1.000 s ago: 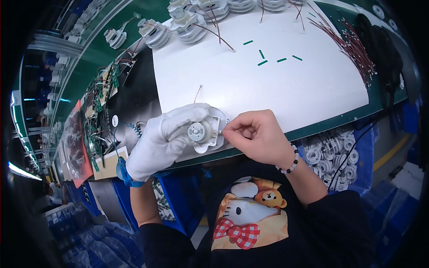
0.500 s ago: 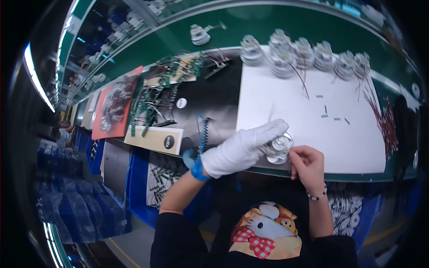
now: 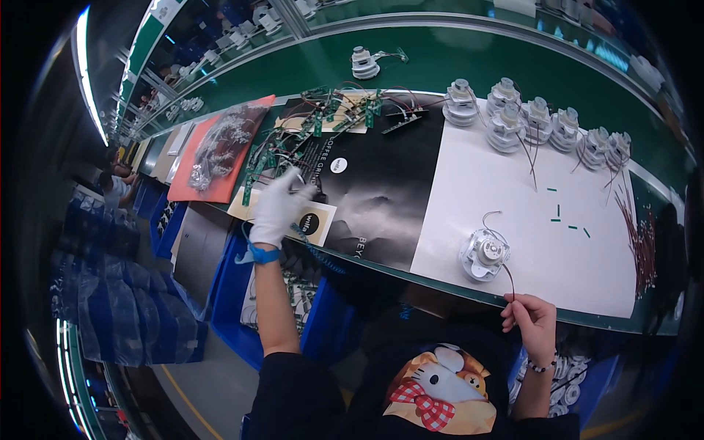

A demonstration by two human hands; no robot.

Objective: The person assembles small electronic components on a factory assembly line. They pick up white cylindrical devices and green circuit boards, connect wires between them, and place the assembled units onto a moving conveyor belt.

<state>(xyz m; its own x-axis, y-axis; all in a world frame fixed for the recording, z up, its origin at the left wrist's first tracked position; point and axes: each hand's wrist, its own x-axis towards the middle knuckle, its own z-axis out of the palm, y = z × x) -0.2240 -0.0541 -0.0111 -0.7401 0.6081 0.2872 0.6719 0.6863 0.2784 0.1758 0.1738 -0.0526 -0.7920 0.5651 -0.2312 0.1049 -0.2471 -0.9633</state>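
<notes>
A round white motor unit (image 3: 485,254) with a metal centre lies on the white sheet (image 3: 455,205) near the table's front edge. From its right side a thin dark-red wire (image 3: 511,277) runs down to my bare right hand (image 3: 529,323), whose thumb and forefinger pinch its end. My left hand (image 3: 277,209), in a white glove with a blue wrist strap (image 3: 261,254), reaches over the table to the left. Its fingers are apart, slightly blurred, and beside a heap of green circuit boards (image 3: 290,147); nothing shows in them.
Several similar white units (image 3: 506,128) stand along the sheet's far edge. Small green strips (image 3: 557,213) and a bundle of red wires (image 3: 640,249) lie to the right. An orange sheet (image 3: 238,165) bears a clear bag. Blue bins (image 3: 227,308) stand below the table's edge.
My left hand has let go of the motor unit and moved left to the circuit boards. The unit now rests on the sheet. My right hand has drawn slightly away, pinching the wire.
</notes>
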